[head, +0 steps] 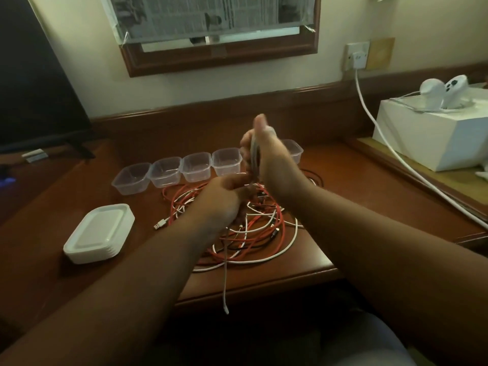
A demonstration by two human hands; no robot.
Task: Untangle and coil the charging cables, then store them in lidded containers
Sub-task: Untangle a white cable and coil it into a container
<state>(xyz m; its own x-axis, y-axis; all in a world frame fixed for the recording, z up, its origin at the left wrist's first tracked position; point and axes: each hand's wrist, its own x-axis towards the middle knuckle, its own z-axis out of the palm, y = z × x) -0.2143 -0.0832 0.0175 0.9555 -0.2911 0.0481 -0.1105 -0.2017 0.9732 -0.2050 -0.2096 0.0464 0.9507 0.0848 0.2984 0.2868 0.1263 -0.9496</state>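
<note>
- While the right hand stood raised over the polished brown wooden worktop, its fingers were curled round a small coil of pale white cable, thumb pointing up.
- Just below it, the left hand pinched the same cable, fingers closed on it; a loose white tail hung from that hand past the near edge of the worktop.
- Under both hands lay a tangled heap of red, white and black charging cables, with a USB plug sticking out at its left.
- Beyond the heap stood a row of clear plastic tubs, open-topped, side by side; the right hand hid part of the row.
- Left of the heap, near the viewer, sat a stack of white rectangular plastic lids.
- At far right, a white box rested on a lower ledge, and a thick white lead ran down from a wall socket.
</note>
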